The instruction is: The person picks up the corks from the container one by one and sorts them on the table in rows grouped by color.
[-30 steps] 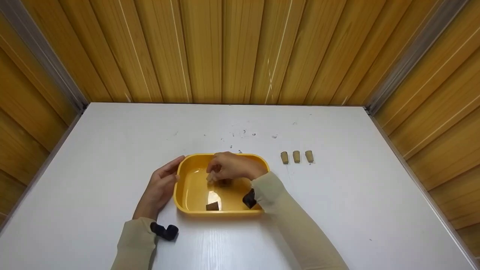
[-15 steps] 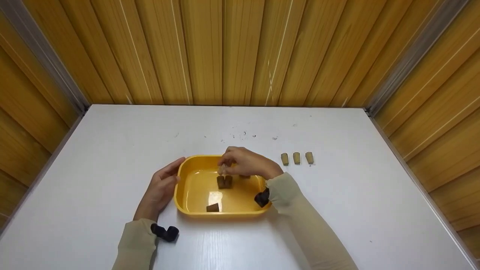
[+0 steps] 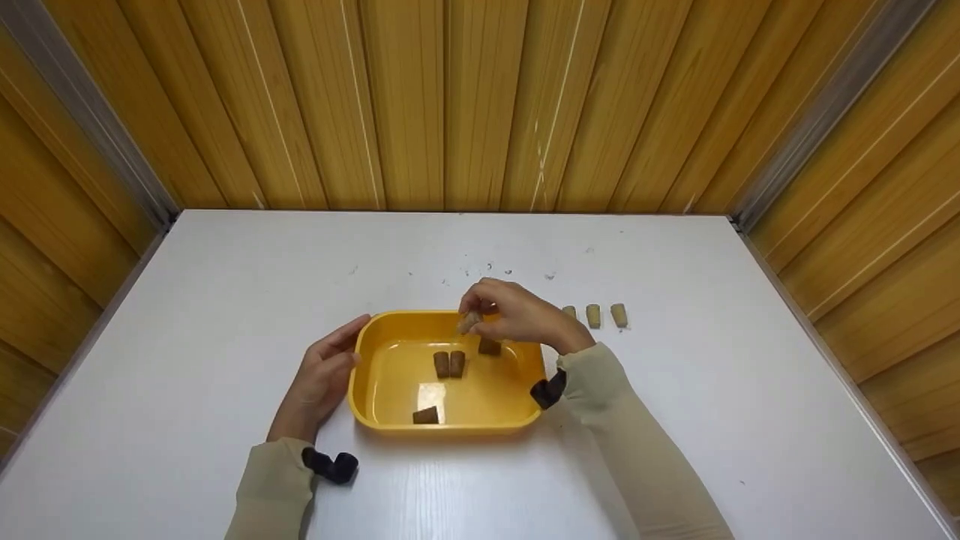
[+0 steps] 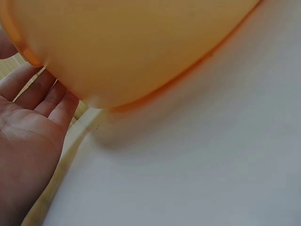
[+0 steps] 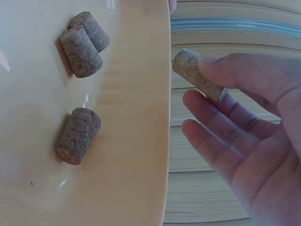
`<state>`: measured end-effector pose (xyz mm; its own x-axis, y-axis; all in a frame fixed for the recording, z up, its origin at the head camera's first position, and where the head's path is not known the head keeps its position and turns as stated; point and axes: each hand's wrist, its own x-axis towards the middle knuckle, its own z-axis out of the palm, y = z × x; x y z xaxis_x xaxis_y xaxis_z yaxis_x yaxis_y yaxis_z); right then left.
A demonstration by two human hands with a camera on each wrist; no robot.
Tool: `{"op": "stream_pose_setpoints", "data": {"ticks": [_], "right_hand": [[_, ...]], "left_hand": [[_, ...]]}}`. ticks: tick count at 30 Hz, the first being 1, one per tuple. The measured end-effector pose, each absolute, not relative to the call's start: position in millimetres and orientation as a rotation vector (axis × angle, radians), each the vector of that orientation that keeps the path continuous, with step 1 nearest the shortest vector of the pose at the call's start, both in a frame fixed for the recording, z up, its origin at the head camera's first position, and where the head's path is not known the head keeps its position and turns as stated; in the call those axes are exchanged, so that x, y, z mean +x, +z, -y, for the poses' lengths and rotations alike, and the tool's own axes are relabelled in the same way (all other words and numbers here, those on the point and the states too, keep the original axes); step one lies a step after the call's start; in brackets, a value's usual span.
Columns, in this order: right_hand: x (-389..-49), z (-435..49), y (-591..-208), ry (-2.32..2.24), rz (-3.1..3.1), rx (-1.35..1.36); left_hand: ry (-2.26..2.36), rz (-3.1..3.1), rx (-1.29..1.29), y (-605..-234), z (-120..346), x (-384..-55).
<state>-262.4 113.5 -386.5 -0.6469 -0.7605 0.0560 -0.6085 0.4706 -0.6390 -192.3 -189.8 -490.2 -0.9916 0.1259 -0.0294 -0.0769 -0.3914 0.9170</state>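
Near the far rim of a yellow plastic tub [image 3: 480, 405], my right hand [image 3: 521, 315] holds a cork [image 3: 469, 322] raised. In the right wrist view, the thumb and fingers pinch this cork [image 5: 193, 70] while the other fingers spread apart. Inside the tub, two corks [image 3: 442, 364] lie side by side in the middle. One more cork [image 3: 490, 346] lies toward the far right, partly under the hand, and another cork [image 3: 425, 415] by the near wall. My left hand [image 3: 319, 382] rests against the tub's left side; the left wrist view shows its fingers [image 4: 35, 92] extended along the outer wall.
Right of the tub, three lighter corks stand in a row on the white table [image 3: 675, 420]; the middle cork [image 3: 593, 316] and right cork [image 3: 619, 315] show fully, the left is partly covered by the right hand. Wood-look panels [image 3: 480, 105] enclose the table.
My right hand has lifted the cork from the tub's middle and moved it right and toward the far rim, uncovering the two corks in the middle. The left hand stays put.
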Motion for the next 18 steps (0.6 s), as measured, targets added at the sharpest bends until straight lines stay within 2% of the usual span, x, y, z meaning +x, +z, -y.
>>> {"op": "stream_pose_setpoints", "data": {"ticks": [18], "right_hand": [[-264,-143,-386,-1.182,-2.446,-1.090]], "left_hand": [[2.536,-1.626,0.078,-493,192,-192]]}}
